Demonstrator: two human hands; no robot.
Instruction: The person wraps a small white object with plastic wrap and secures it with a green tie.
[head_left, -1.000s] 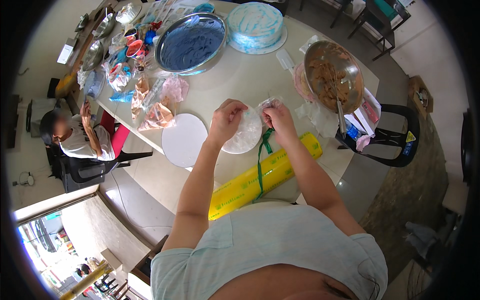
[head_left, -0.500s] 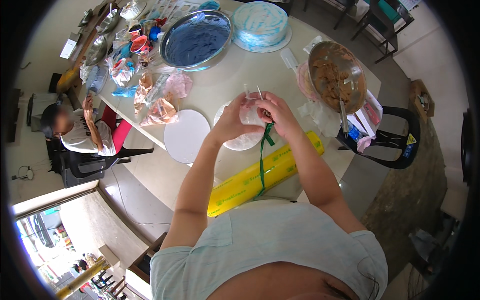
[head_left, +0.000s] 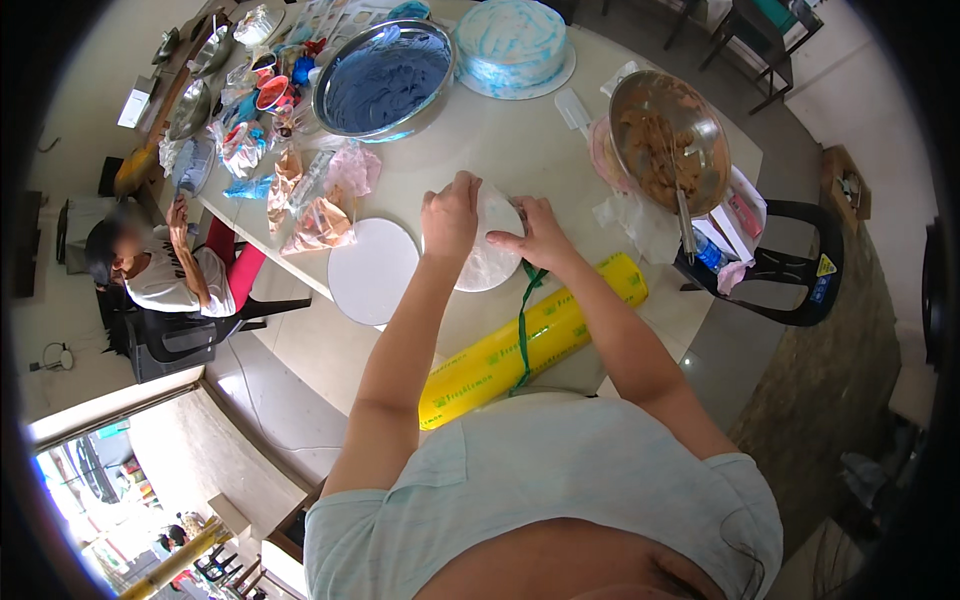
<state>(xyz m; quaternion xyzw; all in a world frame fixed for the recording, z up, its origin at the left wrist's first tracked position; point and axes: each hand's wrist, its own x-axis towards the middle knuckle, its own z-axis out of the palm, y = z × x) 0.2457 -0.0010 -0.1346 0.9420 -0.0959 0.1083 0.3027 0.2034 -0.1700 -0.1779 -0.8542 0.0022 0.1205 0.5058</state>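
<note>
My left hand [head_left: 452, 215] is closed, its fingertips pinched on a whitish, see-through plastic piece [head_left: 490, 212]. Just right of it, my right hand [head_left: 543, 236] curls around what looks like small dark-handled scissors, mostly hidden by the fingers, with the thumb stretched toward my left hand. From under the right hand a green ribbon [head_left: 524, 330] hangs across a yellow roll of printed plastic film [head_left: 545, 335]. Beneath both hands lies a round white board [head_left: 480, 278], partly covered. A second round white board [head_left: 372, 272] rests at the table edge to the left.
At the back stand a bowl of dark blue cream [head_left: 385, 85] and a blue-white frosted cake [head_left: 512, 45]. A bowl of brown mixture [head_left: 670, 140] stands at right, near a white scraper [head_left: 572, 108]. Filled piping bags [head_left: 320, 225] lie left. A seated person [head_left: 180, 260] is beyond.
My hands have moved apart, the left one from a loose curve into a tight pinch. The pointed tip that showed above the right hand is no longer visible.
</note>
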